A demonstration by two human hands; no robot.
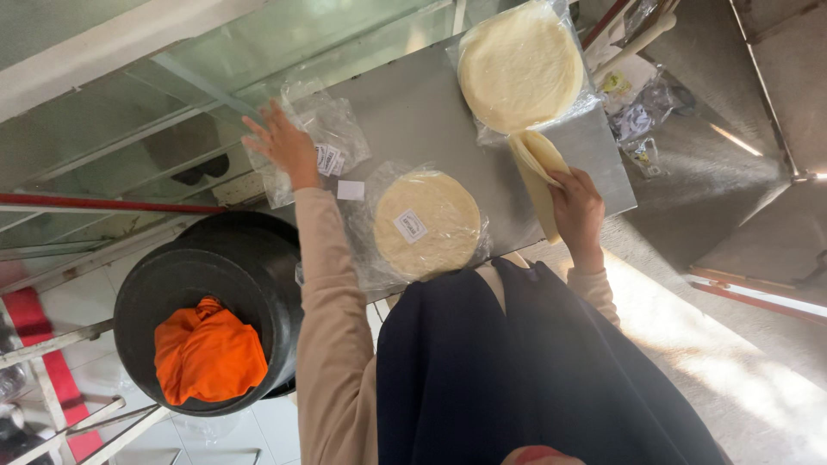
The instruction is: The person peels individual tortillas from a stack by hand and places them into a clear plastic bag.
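Pale, folded flatbread sheets [536, 172] stand on edge on a grey steel worktop [413, 112], long axis running near to far, gripped at the near end by the right hand [577, 211] with fingers curled shut. Just beyond lies a round stack of flatbreads on clear plastic [519, 65]. The left hand [282, 142], fingers spread, rests on clear plastic bags [332, 129]. A bagged flatbread round [426, 222] sits between.

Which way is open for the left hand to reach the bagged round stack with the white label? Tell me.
Probably yes, from the side: the left hand rests on the empty clear plastic bags, and the bagged round stack with the white label lies beside them on the grey metal table, nothing between.
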